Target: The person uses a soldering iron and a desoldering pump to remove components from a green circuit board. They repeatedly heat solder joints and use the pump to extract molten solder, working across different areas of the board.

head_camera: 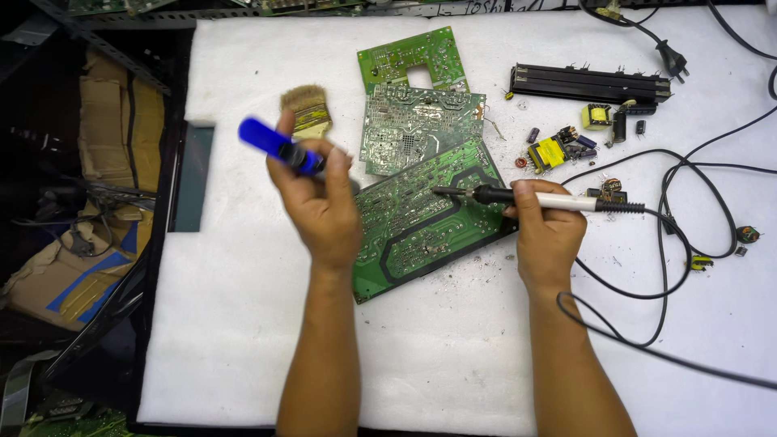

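White padded work surface (243, 324): covers the bench; everything below is placed relative to the large circuit board lying near its middle.

Large green circuit board (421, 218): solder side up, tilted, its lower corner toward the person.

Second circuit board (417, 129): just above the large one, overlapping its upper edge, silvery-green underside up.

Third, smaller green board (409, 58): beyond that again, with a square cut-out, partly tucked under the second.

Black finned heat-sink bar (589, 83): well up and to the right of the large board, lying flat.

Black cables (672, 235): loop across the surface to the right of the large board; a plug (673, 58) lies near the bar's far end.

Left hand (320, 198): raised over the left edge of the large board, fingers wrapped round a blue-handled tool (279, 144), which points up and left; blurred, so the tool's working end cannot be made out.

Right hand (546, 231): at the right edge of the large board, clasped on a soldering iron (538, 198) with white grip; its dark tip rests over the board's upper middle.

Paintbrush (306, 109): worn bristles, left of the second board, just beyond the left hand.

Loose components: yellow transformers (548, 152) and capacitors scattered right of the large board, below the bar.
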